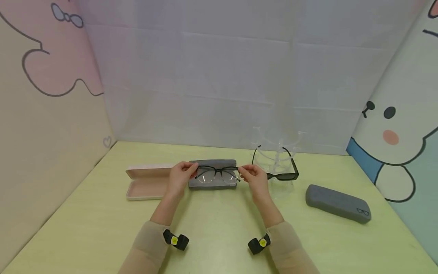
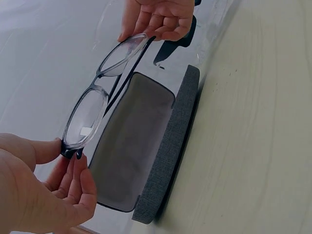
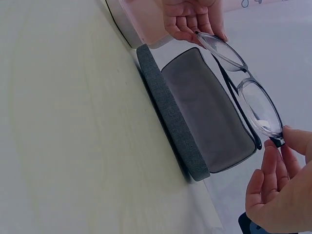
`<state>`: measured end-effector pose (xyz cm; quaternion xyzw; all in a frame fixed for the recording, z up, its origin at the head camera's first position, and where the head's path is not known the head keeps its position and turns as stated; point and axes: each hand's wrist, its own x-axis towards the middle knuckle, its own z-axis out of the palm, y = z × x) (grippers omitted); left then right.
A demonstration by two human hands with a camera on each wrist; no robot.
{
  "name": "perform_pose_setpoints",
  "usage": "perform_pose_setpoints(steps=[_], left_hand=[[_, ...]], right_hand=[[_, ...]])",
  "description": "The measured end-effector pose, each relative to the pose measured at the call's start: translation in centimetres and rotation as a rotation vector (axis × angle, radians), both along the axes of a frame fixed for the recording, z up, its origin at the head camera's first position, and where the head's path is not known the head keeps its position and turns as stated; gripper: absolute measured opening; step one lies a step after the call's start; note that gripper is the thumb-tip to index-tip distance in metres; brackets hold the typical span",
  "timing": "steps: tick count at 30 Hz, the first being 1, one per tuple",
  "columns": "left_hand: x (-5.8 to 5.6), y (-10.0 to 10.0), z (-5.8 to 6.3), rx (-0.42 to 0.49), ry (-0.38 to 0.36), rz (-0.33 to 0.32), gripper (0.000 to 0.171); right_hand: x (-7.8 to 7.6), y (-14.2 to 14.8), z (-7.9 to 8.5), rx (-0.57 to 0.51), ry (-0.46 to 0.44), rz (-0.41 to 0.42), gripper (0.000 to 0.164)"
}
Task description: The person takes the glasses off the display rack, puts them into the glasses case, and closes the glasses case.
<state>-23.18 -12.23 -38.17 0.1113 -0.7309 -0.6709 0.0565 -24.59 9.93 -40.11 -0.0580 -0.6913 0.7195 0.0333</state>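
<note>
A pair of black-rimmed eyeglasses (image 1: 217, 170) is held level in front of me, pinched at its two outer ends. My left hand (image 1: 179, 178) grips the left end and my right hand (image 1: 256, 182) the right, thumb against fingers. In both wrist views the temples lie folded behind the clear lenses. Below and behind the eyeglasses, a grey fabric glasses case (image 1: 212, 187) stands open on the table, its grey lining (image 2: 139, 131) showing with nothing inside. The eyeglasses overlap that case in the head view.
Left of the grey case lies an open, pink-lined glasses case (image 1: 145, 189), partly behind my left hand. At the back right, a clear display stand (image 1: 277, 160) carries black sunglasses (image 1: 287, 176). A closed grey case (image 1: 337, 203) lies at right. Walls edge the table (image 1: 219, 232).
</note>
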Motion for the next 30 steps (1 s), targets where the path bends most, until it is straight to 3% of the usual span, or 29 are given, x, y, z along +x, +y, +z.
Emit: perform_pose_setpoints(steps=[9,21,30], left_hand=[[0.2,-0.4,-0.5,-0.018,-0.018,0.080,0.022],[0.2,-0.7,-0.7,-0.093,-0.027,0.072,0.019],[0.1,-0.4,-2.3,-0.170,0.083,0.125,0.011]], right_hand=[[0.2,-0.6,-0.6,0.065,-0.020,-0.025,0.017],[-0.6,-1.1,-0.4,0.230,0.002,-0.046,0.018],[-0.7,-1.5,-0.8,0.342,0.046,-0.069,0.015]])
